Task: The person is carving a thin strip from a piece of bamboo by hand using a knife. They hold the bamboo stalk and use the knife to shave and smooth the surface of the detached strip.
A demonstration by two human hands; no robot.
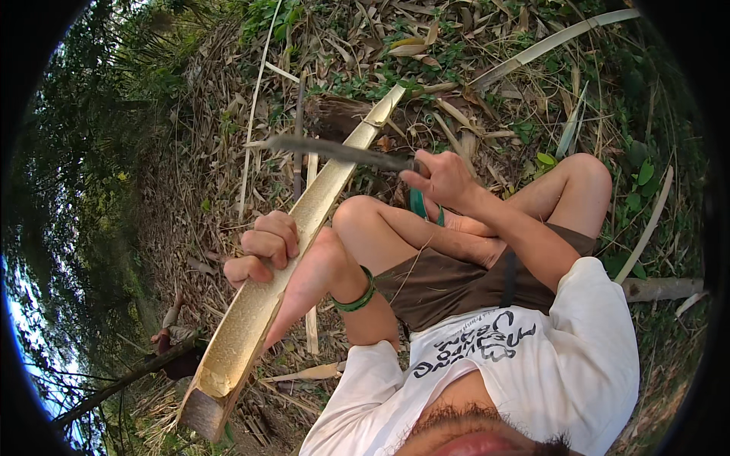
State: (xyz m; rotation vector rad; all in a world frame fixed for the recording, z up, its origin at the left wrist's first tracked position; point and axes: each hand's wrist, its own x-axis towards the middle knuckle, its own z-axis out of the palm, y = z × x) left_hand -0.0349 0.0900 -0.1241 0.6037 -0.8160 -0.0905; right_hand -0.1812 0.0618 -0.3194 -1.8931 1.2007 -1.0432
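My left hand (266, 247) is closed on a long split bamboo piece (310, 211), its fingers curled over the left edge. The pale hollow side faces up, with a node near the lower end and another near the far end. In my right hand (443, 180) is the handle of a long dark knife (334, 150); its blade lies across the far part of the bamboo, smeared by motion. Whether the edge touches the bamboo I cannot tell. Part of the handle is hidden by my fingers.
I sit cross-legged on ground strewn with dry leaves. A dark log (338, 114) lies under the bamboo's far end. Bamboo strips (551, 47) are scattered around, and a thin pole (125, 384) slants at lower left. What looks like another person (169, 336) is at the far left.
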